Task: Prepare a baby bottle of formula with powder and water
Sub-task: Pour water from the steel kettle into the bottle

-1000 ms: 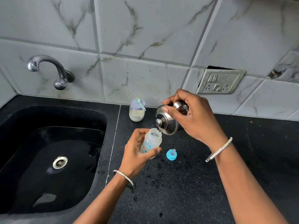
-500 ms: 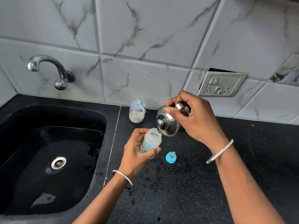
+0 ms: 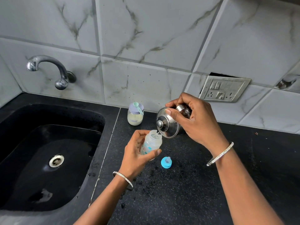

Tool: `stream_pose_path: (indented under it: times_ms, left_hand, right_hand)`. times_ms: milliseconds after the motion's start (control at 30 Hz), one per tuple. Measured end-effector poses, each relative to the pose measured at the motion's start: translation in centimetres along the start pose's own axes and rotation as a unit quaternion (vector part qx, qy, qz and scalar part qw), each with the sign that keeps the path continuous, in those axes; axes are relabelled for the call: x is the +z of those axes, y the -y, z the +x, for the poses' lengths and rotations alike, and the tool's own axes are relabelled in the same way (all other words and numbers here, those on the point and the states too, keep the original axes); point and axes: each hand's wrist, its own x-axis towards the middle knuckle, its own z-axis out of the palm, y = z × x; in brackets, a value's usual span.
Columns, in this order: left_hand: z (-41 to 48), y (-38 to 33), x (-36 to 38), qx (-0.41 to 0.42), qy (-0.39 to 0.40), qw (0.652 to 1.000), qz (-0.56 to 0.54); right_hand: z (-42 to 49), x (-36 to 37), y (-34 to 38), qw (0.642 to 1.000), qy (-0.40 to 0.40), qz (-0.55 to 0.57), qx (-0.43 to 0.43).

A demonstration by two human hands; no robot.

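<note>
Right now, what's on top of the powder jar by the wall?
A mint-green scoop lies across the lilac lid of the powder jar, handle pointing right and overhanging the edge. Pale powder shows through the glass below; whether the scoop's bowl holds any powder can't be seen.

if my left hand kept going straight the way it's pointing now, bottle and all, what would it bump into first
Most likely the tilted steel pot in your right hand. The left hand aims the baby bottle up and right, its mouth just under the pot's lid edge. Exact gap unclear.
</note>
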Motion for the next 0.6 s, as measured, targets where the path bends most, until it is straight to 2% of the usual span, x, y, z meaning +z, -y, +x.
stream_pose_path:
  times_ms: [167, 267, 333, 433, 600]
  left_hand:
    - [0.0, 0.1, 0.7, -0.006, -0.006, 1.0, 0.002]
    - [0.1, 0.1, 1.0, -0.01, -0.005, 1.0, 0.001]
    - [0.2, 0.0, 1.1, -0.012, -0.005, 1.0, -0.002]
    - [0.4, -0.2, 1.0, -0.013, -0.016, 1.0, -0.011]
    - [0.9, -0.1, -0.1, -0.012, -0.033, 0.999, -0.006]
  right_hand:
    - [-0.3, -0.5, -2.5, 0.995, -0.034, 0.071, 0.059]
    - [-0.8, -0.3, -4.5, 0.964, -0.078, 0.217, 0.132]
    - [-1.2, -0.1, -5.6, 0.922, -0.107, 0.32, 0.188]
    - [-1.7, 0.1, -7.7, 0.838, -0.168, 0.444, 0.269]
    - [-2.3, 0.6, -12.9, 0.704, -0.282, 0.517, 0.397]
